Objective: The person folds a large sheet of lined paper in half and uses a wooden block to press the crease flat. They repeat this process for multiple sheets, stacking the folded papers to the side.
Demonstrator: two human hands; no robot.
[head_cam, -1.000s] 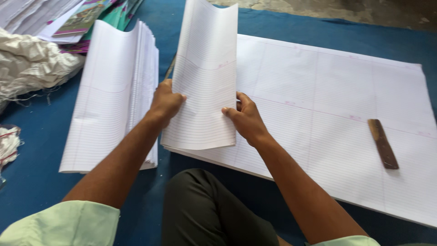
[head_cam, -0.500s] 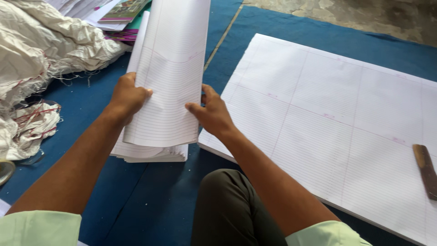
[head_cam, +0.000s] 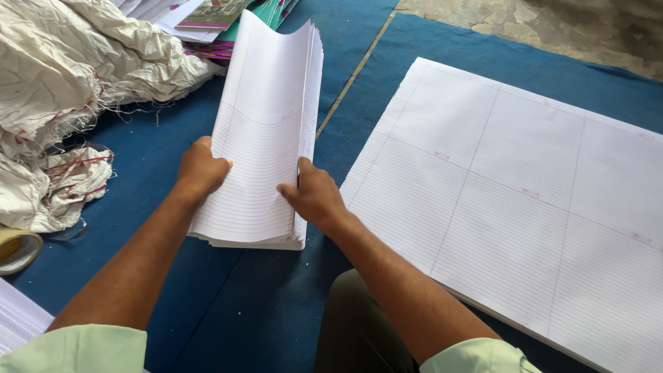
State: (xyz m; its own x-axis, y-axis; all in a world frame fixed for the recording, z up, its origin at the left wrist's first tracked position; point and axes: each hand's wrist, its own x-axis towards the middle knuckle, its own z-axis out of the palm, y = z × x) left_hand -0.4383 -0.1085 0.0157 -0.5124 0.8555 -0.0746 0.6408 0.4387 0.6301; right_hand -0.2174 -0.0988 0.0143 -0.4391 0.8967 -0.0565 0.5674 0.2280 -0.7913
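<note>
A thick stack of folded ruled white paper lies lengthwise on the blue mat, its far end curling upward. My left hand grips the stack's left edge near the front. At the right edge my right hand presses against the side of the sheets, fingers on top. To the right, apart from the stack, lies a big flat pile of unfolded ruled sheets.
A crumpled white woven sack fills the left side. Coloured booklet covers lie at the back. A roll of tape sits at the left edge, more ruled paper at the bottom left. Bare floor lies beyond the mat.
The folded sheets I held upright have come down onto the stack at the left. Both hands now sit at the stack's sides. The view has shifted left.
</note>
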